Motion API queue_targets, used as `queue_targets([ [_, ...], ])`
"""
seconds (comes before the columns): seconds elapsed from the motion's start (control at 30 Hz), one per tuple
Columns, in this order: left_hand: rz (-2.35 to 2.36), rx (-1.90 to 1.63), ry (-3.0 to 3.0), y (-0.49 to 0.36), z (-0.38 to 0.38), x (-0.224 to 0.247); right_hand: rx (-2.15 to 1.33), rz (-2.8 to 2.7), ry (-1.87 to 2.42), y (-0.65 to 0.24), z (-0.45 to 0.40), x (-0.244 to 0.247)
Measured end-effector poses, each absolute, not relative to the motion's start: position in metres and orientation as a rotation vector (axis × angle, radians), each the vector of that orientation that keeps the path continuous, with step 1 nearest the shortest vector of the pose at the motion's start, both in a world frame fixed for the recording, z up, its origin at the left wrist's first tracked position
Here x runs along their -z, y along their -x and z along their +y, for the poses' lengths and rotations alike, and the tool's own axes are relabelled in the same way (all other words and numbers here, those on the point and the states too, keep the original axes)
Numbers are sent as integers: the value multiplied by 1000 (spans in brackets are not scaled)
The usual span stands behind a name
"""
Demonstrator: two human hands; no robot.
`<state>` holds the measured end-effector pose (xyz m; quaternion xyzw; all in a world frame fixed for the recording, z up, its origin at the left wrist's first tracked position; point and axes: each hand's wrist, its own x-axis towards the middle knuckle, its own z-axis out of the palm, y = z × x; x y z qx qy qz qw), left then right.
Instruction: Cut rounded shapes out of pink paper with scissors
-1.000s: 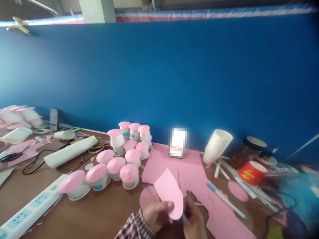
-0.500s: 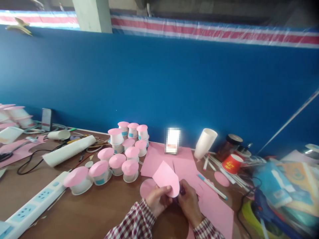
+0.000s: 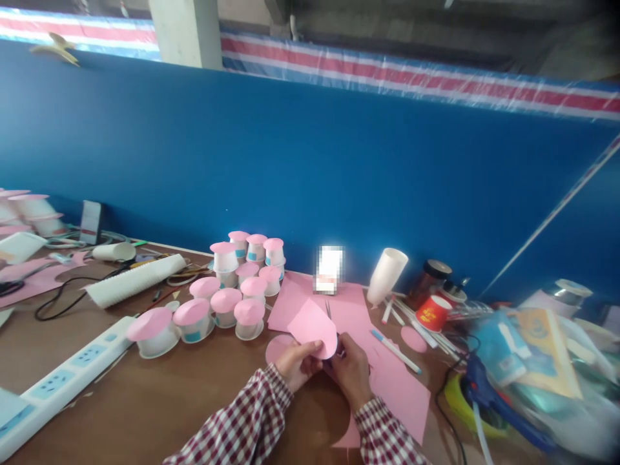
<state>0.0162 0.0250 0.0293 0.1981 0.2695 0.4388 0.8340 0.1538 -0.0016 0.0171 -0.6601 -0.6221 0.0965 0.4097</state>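
Note:
My left hand (image 3: 299,365) pinches a pink paper piece (image 3: 312,326) with a curved right edge and a pointed top, thumb on its face. Close on the right, my right hand (image 3: 352,369) is closed round the handles of scissors (image 3: 329,310), whose thin blades point up beside the paper's right edge. The handles are mostly hidden by the fingers. Under and behind the hands lie pink sheets (image 3: 404,400), and a round pink piece (image 3: 279,349) is at the left of the held paper.
Several paper cups with pink tops (image 3: 225,301) stand to the left, behind a white power strip (image 3: 58,381). A marker (image 3: 396,352), a white cup stack (image 3: 387,274), a red cup (image 3: 434,313) and a blue glue gun (image 3: 504,403) are at the right.
The view has shifted slightly, so most table items appear further left. My hands still hold the paper and scissors, and the paper's position between them looks nearly the same.

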Motion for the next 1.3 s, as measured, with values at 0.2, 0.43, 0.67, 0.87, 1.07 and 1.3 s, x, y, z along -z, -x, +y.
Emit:
queue_targets([
  [0.2, 570, -900, -526, -18, 24, -30, -300, -1521, 1738, -153, -2, -21],
  [0.43, 571, -864, -595, -20, 20, -34, -255, -1601, 1733, -153, -5, -27],
  [0.67, 574, -919, -646, -20, 21, -33, -380, -1568, 1576, -153, -2, -27],
  [0.87, 584, -926, -661, -19, 24, -29, -527, -1493, 1422, -153, -1, -29],
  [1.07, 557, -959, -653, -20, 24, -31, -626, -1461, 1284, -151, -3, -34],
  [1.3, 550, -957, -658, -19, 25, -28, -662, -1469, 1199, -151, -2, -32],
])
